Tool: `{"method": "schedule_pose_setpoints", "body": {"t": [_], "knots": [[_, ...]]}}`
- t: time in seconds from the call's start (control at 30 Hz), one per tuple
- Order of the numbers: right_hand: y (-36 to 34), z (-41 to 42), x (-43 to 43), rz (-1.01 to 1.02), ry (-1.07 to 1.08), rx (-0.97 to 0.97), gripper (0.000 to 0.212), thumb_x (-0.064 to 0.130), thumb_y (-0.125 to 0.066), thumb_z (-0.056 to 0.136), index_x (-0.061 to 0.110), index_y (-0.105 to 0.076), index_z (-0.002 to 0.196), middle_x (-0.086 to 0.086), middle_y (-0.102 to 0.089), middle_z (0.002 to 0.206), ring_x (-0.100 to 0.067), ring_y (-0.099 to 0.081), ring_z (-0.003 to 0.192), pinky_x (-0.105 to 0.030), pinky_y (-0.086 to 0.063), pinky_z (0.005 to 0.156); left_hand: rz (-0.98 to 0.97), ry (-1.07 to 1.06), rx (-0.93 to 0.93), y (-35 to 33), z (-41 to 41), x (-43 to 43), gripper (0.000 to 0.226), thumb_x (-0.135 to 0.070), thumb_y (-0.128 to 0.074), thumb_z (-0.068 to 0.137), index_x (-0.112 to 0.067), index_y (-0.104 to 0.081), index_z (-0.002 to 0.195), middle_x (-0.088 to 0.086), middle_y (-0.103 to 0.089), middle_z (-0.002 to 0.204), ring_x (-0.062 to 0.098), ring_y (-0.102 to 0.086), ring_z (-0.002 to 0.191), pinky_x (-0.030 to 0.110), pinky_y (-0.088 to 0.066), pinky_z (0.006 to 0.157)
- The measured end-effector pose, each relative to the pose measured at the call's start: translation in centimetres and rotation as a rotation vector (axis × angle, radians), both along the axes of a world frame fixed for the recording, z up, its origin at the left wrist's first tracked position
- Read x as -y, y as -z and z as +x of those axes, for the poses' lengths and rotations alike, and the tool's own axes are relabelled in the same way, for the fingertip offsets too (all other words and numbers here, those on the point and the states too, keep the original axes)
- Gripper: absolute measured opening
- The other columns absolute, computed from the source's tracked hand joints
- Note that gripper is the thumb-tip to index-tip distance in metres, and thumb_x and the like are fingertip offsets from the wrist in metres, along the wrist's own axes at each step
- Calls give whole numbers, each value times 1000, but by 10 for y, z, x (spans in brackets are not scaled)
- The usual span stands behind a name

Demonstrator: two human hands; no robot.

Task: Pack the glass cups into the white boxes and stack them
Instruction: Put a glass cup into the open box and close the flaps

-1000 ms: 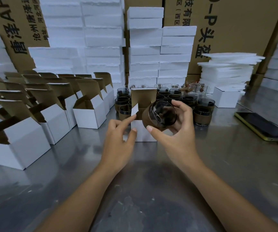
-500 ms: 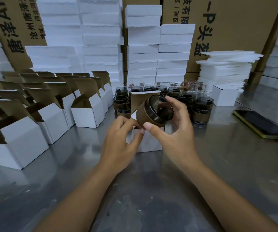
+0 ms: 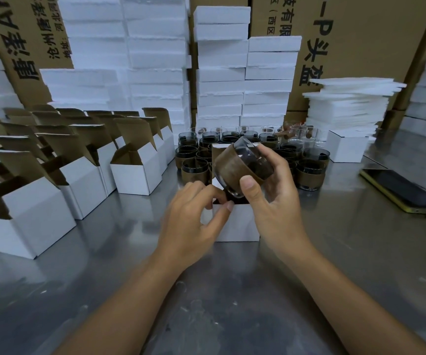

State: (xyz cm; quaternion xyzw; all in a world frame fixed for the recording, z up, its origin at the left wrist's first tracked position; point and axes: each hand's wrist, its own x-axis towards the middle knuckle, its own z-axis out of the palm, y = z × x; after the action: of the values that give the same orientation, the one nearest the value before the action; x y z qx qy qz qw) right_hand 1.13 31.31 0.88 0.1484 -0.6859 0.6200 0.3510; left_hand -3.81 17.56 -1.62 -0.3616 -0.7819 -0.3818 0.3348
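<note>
My right hand (image 3: 270,190) grips a dark glass cup (image 3: 240,167) wrapped in a brown sleeve. The cup is tilted, its base pointing down-left over the open top of a small white box (image 3: 237,224) in the middle of the metal table. My left hand (image 3: 194,216) pinches the box's front left rim with thumb and fingers. The box's brown lid flap stands up behind the cup. Several more sleeved glass cups (image 3: 194,170) stand clustered just behind the box.
Several open white boxes (image 3: 136,175) with raised brown flaps fill the left side. White foam stacks (image 3: 222,73) and brown cartons line the back. A closed white box (image 3: 346,149) and a phone (image 3: 404,190) lie at right on the metal table (image 3: 334,252).
My right hand has turned the cup from mouth facing me to base-down and lowered it toward the box opening. My left hand has shifted from the side flap to the box's rim.
</note>
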Motion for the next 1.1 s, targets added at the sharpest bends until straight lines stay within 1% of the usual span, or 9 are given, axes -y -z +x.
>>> {"method": "schedule_pose_setpoints", "body": {"t": [0.13, 0.27, 0.43, 0.53, 0.6, 0.77, 0.87, 0.97, 1.1], "knots": [[3, -2, 0, 39, 51, 1, 58, 31, -69, 77, 33, -41, 127, 31, -56, 114, 5, -53, 113, -13, -42, 94, 12, 20, 7, 0, 1, 0, 26, -38, -54, 86, -13, -61, 82, 0, -54, 73, 14, -49, 71, 40, -46, 60], [4, -1, -2, 163, 206, -33, 67, 32, -68, 78, 27, -35, 136, 19, -46, 127, 5, -44, 120, -8, -35, 97, 23, 6, 6, -1, 0, 0, 20, -33, -59, 86, -15, -59, 78, -4, -53, 68, 9, -46, 67, 32, -43, 57], [5, -1, -3, 314, 339, -118, 66, 28, -66, 83, 37, -27, 136, 3, -42, 134, -4, -40, 126, -15, -34, 103, 53, 17, -8, -2, 1, -1, 23, -32, -55, 86, -13, -58, 74, -5, -52, 64, 8, -46, 64, 23, -39, 55], [6, -1, -2, 383, 373, -142, 52, 21, -67, 81, 26, -42, 126, -3, -43, 127, -3, -42, 119, -11, -35, 98, 63, 29, -15, -1, 0, 0, 22, -30, -56, 86, -12, -57, 73, -5, -51, 63, 7, -46, 63, 21, -38, 55], [7, -1, -3, 435, 398, -87, 33, 22, -68, 80, 17, -53, 109, -6, -43, 128, 7, -36, 119, -3, -30, 93, 62, 30, -11, -1, 0, 0, 23, -31, -56, 86, -12, -57, 74, -4, -52, 63, 8, -47, 63, 22, -39, 55], [7, -1, -8, 485, 357, 41, 19, 24, -68, 84, 25, -50, 91, 11, -34, 133, 16, -33, 112, 4, -25, 87, 65, 46, 13, 1, -1, 0, 26, -35, -55, 86, -12, -58, 76, -4, -53, 66, 9, -49, 65, 27, -42, 56], [8, -1, -10, 536, 283, 98, 12, 24, -61, 89, 23, -49, 87, 13, -29, 139, 15, -25, 124, -3, -21, 96, 60, 54, 27, 1, 0, 1, 26, -37, -54, 87, -13, -57, 77, -4, -52, 66, 10, -50, 65, 31, -43, 57], [10, -2, -13, 679, 280, 132, 16, 31, -47, 94, 21, -49, 82, 7, -28, 148, -4, -27, 132, -27, -26, 102, 55, 55, 25, 0, 0, 0, 27, -37, -55, 88, -13, -55, 76, -3, -51, 65, 12, -49, 64, 32, -43, 57], [8, 0, -15, 831, 332, 70, 27, 33, -38, 97, 27, -41, 71, 1, -38, 145, -16, -34, 132, -33, -30, 104, 40, 36, -2, 1, -1, 0, 25, -37, -53, 88, -15, -54, 75, -4, -49, 65, 12, -47, 62, 34, -42, 54]]}}
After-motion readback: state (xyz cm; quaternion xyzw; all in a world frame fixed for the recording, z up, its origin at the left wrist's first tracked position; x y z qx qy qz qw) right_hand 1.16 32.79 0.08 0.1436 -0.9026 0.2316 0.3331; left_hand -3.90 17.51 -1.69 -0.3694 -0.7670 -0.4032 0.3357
